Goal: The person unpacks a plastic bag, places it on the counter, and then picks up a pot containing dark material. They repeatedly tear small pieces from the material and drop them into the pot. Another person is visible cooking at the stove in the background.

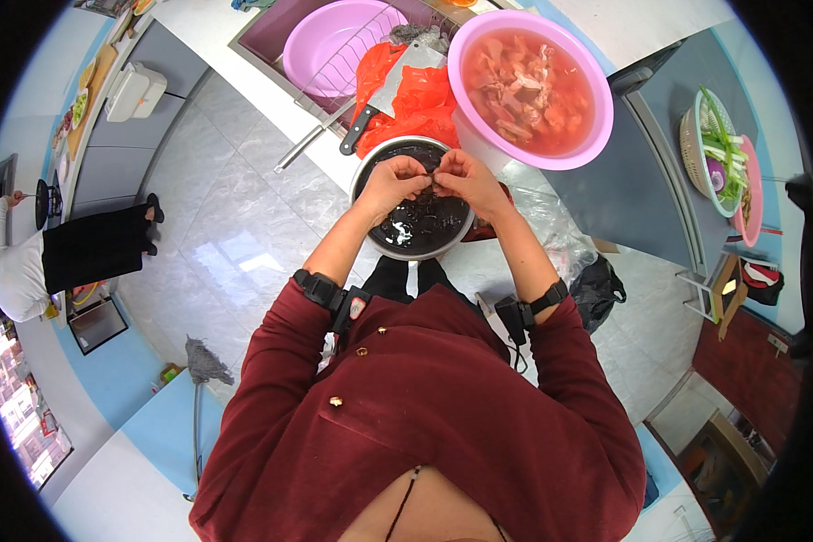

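A round metal basin (417, 227) of dark liquid, with dark soft pieces in it, stands before me at the counter's edge. Over it my left hand (396, 184) and my right hand (465, 183) meet fingertip to fingertip. Between them they pinch a small dark brown piece, mostly covered by the fingers. Beyond the basin a cleaver (396, 85) with a black handle lies on red plastic bags (423, 101). To its right is a pink basin (599, 129) of raw meat pieces in reddish water.
Behind the bags a wire rack (325, 74) crosses the sink (261, 40), which holds a pink tub (305, 40). Clear plastic (549, 210) and a black bag (596, 291) are at the right. A person (24, 271) stands at a stove, far left. Vegetables fill a basket (694, 146) at right.
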The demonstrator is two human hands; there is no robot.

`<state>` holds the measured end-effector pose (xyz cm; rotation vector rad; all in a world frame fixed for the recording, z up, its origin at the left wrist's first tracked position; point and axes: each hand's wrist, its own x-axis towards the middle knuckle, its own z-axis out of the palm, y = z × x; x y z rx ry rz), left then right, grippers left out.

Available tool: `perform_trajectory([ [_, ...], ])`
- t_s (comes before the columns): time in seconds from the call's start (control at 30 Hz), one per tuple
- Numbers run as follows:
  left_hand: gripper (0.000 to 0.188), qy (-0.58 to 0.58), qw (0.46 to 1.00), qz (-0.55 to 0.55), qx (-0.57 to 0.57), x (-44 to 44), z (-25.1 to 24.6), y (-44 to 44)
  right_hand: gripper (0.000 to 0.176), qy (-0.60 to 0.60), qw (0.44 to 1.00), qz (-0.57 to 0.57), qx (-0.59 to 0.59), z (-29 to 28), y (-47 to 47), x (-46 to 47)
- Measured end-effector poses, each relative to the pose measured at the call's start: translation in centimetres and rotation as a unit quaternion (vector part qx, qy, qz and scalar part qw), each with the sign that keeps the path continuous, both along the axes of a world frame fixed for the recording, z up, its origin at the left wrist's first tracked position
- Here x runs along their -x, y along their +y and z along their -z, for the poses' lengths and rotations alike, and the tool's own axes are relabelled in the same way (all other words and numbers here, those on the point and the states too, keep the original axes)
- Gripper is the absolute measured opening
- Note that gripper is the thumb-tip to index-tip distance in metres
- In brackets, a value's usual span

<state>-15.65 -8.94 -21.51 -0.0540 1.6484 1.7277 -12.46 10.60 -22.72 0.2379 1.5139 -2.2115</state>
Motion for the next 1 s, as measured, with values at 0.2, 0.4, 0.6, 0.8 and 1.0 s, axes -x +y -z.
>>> perform_trajectory([
  [0.2, 0.008, -0.073, 0.994, -0.071, -0.051, -0.2, 0.4, 0.3, 0.013, 0.198, 0.932, 0.040, -0.302, -1.3, -0.2, -0.4],
  [0.4, 0.013, -0.053, 0.993, -0.063, -0.086, -0.2, 0.8, 0.1, 0.015, 0.184, 0.923, 0.036, -0.337, -1.4, -0.9, -0.6],
  [0.6, 0.018, -0.039, 0.996, -0.034, -0.073, -0.6, 0.4, 0.1, 0.012, 0.213, 0.904, 0.010, -0.370, -1.5, -1.1, -0.4],
  [0.8, 0.011, -0.008, 0.999, -0.049, -0.016, -0.7, 0.7, 0.7, 0.010, 0.257, 0.869, 0.035, -0.422, -1.6, -1.7, -0.7],
  [1.0, 0.020, 0.083, 0.995, -0.033, 0.046, -0.9, 0.5, 0.2, 0.009, 0.163, 0.925, 0.149, -0.308, -0.2, 0.2, -1.4],
])
